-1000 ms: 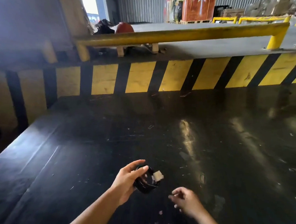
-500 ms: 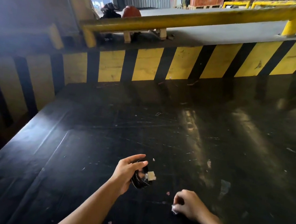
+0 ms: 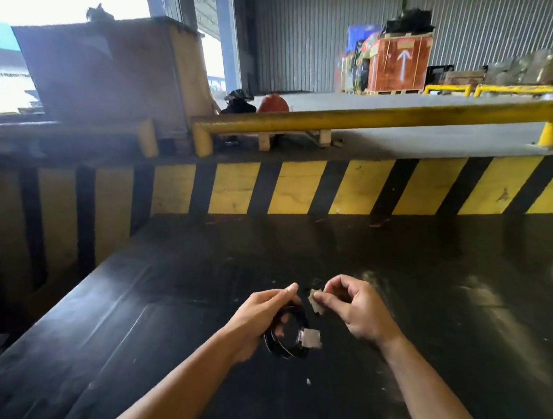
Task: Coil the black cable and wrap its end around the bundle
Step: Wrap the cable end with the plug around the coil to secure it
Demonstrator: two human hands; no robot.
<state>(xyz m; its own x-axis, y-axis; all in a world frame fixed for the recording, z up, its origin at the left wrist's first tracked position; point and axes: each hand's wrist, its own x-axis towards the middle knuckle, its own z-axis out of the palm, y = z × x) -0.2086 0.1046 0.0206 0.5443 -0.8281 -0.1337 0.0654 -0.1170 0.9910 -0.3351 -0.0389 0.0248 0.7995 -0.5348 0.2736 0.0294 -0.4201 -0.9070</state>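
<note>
My left hand [image 3: 259, 319] grips a small coil of black cable [image 3: 286, 340], its fingers passing through the loop. A pale tag [image 3: 311, 338] sticks out from the coil's right side. My right hand [image 3: 356, 313] is just right of the coil and slightly above it, and pinches a small pale scrap of paper or tape [image 3: 316, 303] between thumb and forefinger. Both hands hover over the black tabletop [image 3: 459, 328]. The cable's ends are hidden inside the bundle.
A yellow-and-black striped board [image 3: 354, 190] walls the table's far edge and left side. Behind it runs a yellow guard rail [image 3: 378, 117], with a large crate [image 3: 106, 71] at the left. Small pale scraps [image 3: 308, 381] lie on the tabletop near my forearms.
My right hand picked a pale scrap off the table and lifted it up beside the coil. My head tilted up, showing more of the hall.
</note>
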